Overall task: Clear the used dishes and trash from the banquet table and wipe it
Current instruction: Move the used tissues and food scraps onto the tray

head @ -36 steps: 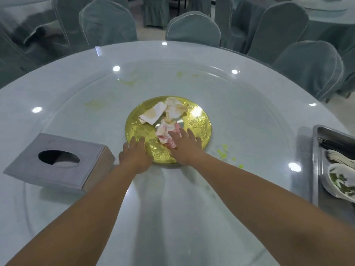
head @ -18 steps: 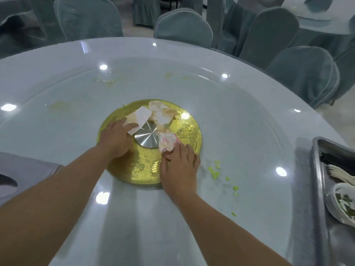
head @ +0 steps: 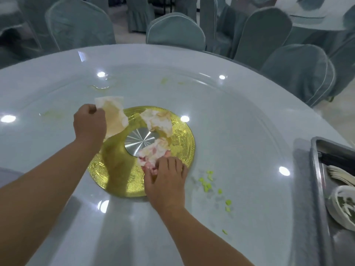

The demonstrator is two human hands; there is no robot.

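A gold disc (head: 180, 139) with a silver hub lies under the glass turntable at the middle of the round white table (head: 249, 116). My left hand (head: 89, 124) pinches a stained white napkin (head: 113, 116) and holds it lifted over the disc's left edge. My right hand (head: 165, 179) presses its fingertips on a pink-stained napkin (head: 153, 152) at the disc's near side. A third crumpled napkin (head: 157, 120) rests at the disc's far side.
Green food scraps (head: 207, 183) are scattered on the glass right of the disc, and yellowish smears (head: 164, 81) mark the far side. A metal tray (head: 318, 189) at the right edge holds a dirty bowl (head: 343, 206) and utensils. Covered chairs (head: 174, 31) ring the table.
My left hand has picked the white napkin off the disc and lifted it to the left. My right hand has stayed on the pink-stained napkin. The view has shifted right, so the tissue box is out of frame.
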